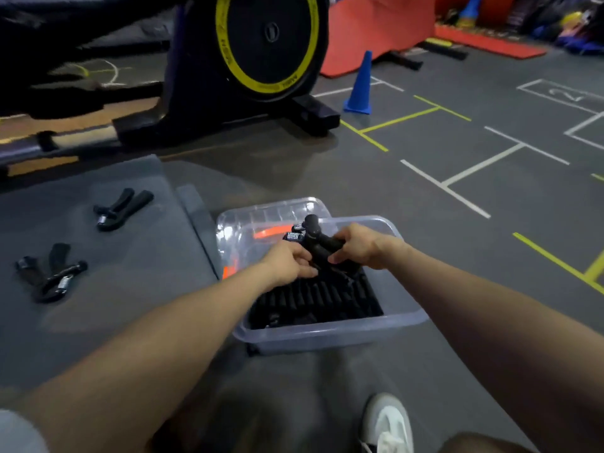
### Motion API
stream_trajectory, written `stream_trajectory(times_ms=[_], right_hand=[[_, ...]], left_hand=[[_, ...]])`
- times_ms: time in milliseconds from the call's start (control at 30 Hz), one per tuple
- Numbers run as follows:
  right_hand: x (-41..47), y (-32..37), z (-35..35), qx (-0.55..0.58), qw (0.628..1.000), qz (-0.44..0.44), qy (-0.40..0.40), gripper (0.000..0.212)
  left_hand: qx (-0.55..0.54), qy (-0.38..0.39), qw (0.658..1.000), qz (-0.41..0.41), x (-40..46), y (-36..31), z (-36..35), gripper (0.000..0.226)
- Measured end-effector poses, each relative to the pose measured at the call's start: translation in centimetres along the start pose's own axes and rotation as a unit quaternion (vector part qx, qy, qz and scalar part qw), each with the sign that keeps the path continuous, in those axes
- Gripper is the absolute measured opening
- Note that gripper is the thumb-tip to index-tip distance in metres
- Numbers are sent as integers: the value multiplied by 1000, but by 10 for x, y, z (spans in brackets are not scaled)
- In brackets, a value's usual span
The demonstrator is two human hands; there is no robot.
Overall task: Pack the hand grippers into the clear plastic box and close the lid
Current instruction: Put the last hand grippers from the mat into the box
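1. Left hand (289,263) and right hand (361,245) both grip a bundle of black spring hand grippers (313,238) above the clear plastic box (330,335).
2. Risk: bundle stands high over the packed row; handles could snag and block the clear lid (261,212) behind.
3. Two black gripper pairs (121,209) (50,277) on the grey mat (114,289) could be forgotten.

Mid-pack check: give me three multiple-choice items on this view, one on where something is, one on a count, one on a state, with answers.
1. Where do the loose hand grippers lie?
A. on the grey mat left of the box
B. beside the cone
C. on the shoe

2. How many blue cones stand on the floor?
A. one
B. two
C. three

3. What state is the clear plastic box in?
A. lid shut
B. open, partly filled
C. tipped over

Answers: 1 A, the loose hand grippers rest on the grey mat. 2 A, one blue cone. 3 B, the clear plastic box is open, and the left hand and right hand hold grippers over it.
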State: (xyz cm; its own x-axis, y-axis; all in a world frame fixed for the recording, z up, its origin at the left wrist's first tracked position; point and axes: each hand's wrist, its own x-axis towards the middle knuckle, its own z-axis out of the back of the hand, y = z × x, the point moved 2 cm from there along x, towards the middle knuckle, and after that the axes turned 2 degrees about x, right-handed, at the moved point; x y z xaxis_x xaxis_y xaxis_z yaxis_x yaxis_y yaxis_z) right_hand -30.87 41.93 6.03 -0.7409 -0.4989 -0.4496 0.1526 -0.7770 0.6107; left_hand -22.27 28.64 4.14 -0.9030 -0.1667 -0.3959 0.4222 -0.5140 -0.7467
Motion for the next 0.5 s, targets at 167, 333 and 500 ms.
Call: stream_trajectory(times_ms=[167,333,500], right_hand=[[21,-62,-10,-69,996,-14,56,30],[43,-85,-36,-107,990,-8,96,44],[60,-93,-42,-214,966,-5,143,53]], left_hand=[[169,121,978,-20,7,27,-51,42],[234,194,952,-26,6,57,-54,33],[269,227,934,-56,16,57,-55,33]])
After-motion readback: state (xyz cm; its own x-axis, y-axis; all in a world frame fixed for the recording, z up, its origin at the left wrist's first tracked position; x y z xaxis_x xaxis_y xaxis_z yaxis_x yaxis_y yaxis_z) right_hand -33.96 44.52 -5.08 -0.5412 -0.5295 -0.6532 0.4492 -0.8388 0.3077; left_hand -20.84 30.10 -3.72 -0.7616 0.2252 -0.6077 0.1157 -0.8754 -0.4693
